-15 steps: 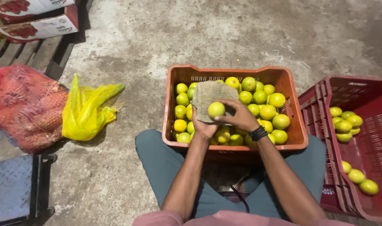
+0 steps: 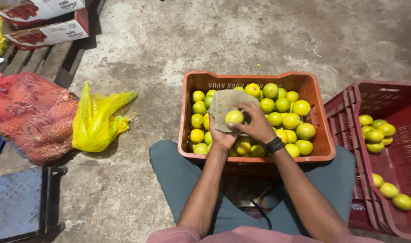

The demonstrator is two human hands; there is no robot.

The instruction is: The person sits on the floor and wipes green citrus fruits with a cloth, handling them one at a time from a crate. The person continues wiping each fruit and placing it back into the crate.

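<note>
I take the orange crate as my reference; it sits on the concrete between the seated person's knees, close enough that both forearms reach it without stretching.

Above the crate's left half, the left hand lies palm-up beneath a coarse grey-green cloth. Its fingers are hidden by the cloth, so I cannot tell how they are set; the cloth drapes over them, apparently as a cradle. On the cloth rests one yellow-green citrus fruit. The right hand, with a black band at the wrist, comes over from the crate's right half, fingers curled and pinching the fruit against the cloth. I judge this hold lets the fruit be turned in the fabric.

The loose fruit in the crate is heaped towards its right and rear.

Right of the crate stands a red crate holding a few fruit, within arm's reach. Left of the crate lie a yellow plastic bag and, beyond it, a red mesh sack. A metal platform sits further left and nearer me.
</note>
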